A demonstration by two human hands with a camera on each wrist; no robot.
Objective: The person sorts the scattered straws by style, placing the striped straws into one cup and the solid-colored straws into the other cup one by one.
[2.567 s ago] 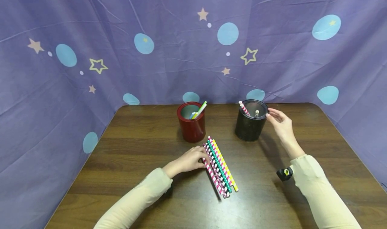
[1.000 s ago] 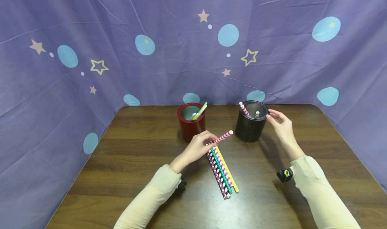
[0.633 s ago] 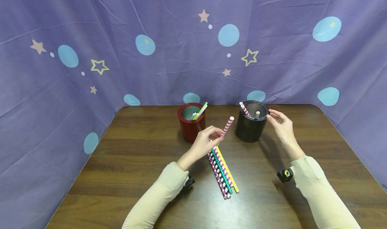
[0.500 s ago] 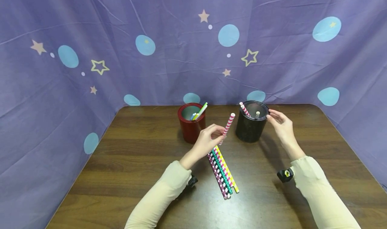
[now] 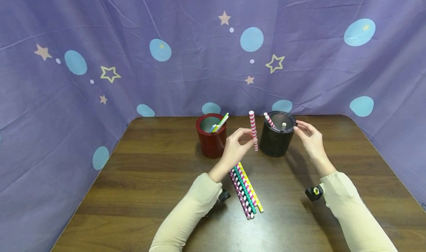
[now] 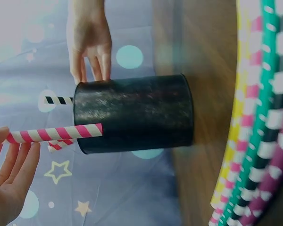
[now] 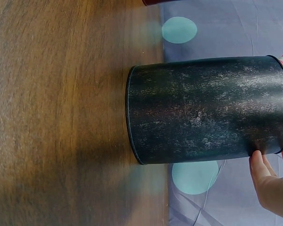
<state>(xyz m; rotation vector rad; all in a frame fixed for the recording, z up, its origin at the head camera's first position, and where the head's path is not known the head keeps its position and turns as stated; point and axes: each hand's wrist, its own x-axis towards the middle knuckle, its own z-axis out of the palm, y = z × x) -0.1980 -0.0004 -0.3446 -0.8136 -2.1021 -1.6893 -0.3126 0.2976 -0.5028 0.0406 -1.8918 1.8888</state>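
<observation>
My left hand (image 5: 235,145) pinches a pink-and-white striped paper straw (image 5: 253,123) between thumb and fingers. The straw stands nearly upright, just left of the black can (image 5: 275,143). In the left wrist view, its lower end overlaps the can's side near the rim. My right hand (image 5: 311,138) touches the can's right side at the rim with extended fingers, seen also in the right wrist view at the can's wall (image 7: 207,113). Inside the can lean pink-striped straws (image 5: 270,121) and a black-and-white straw (image 5: 283,126).
Several patterned straws, among them a green dotted straw (image 5: 245,189) and a yellow straw (image 5: 251,189), lie side by side on the wooden table (image 5: 149,178). A red can (image 5: 211,143) with several thin coloured sticks (image 5: 222,122) stands left of the black can. A purple curtain (image 5: 186,89) hangs behind.
My left hand has picked the pink-striped straw off the left side of the row, lifted it, turned it upright and carried it right toward the black can. The right hand stays at the rim.
</observation>
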